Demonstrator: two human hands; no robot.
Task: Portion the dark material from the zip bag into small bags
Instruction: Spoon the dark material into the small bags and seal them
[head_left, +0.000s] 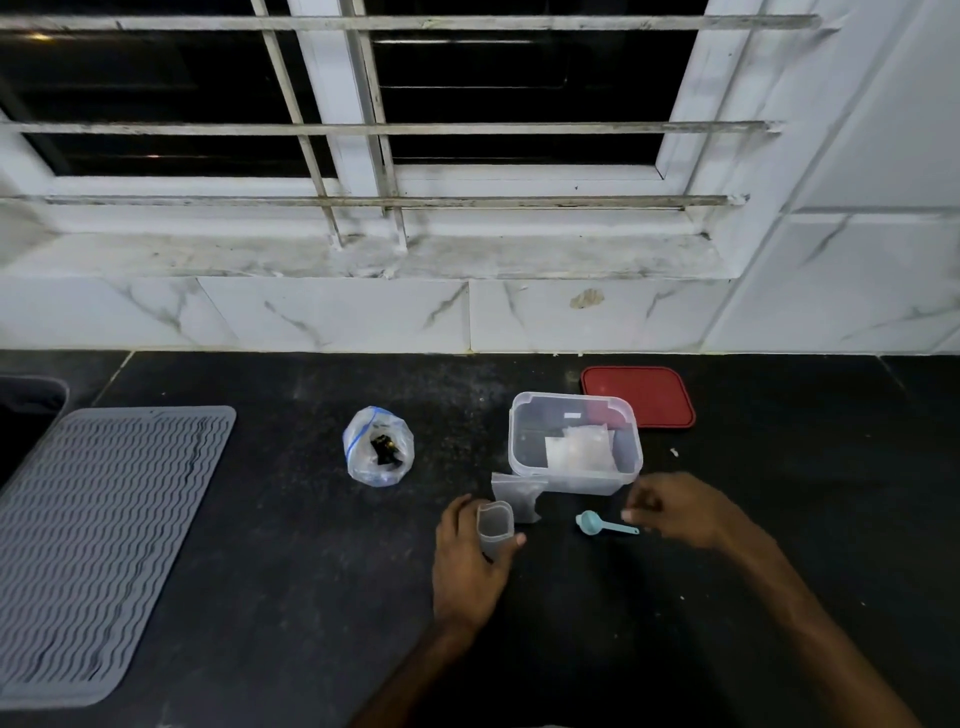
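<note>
Left hand (467, 551) grips a small clear plastic bag (495, 527) upright and open, best held steady, while the right hand (675, 512), curled beside the light-blue plastic scoop (597, 522), grip unclear, should scoop from the clear zip bag (379, 447) farther left.

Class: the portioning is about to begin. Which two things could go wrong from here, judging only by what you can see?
1. The zip bag stands open with no hand on it; scooping from it one-handed could tip it over.
2. The small bag held in the left hand has a narrow mouth. The scoop may miss it, and dark spills would hardly show on the black counter.
</note>
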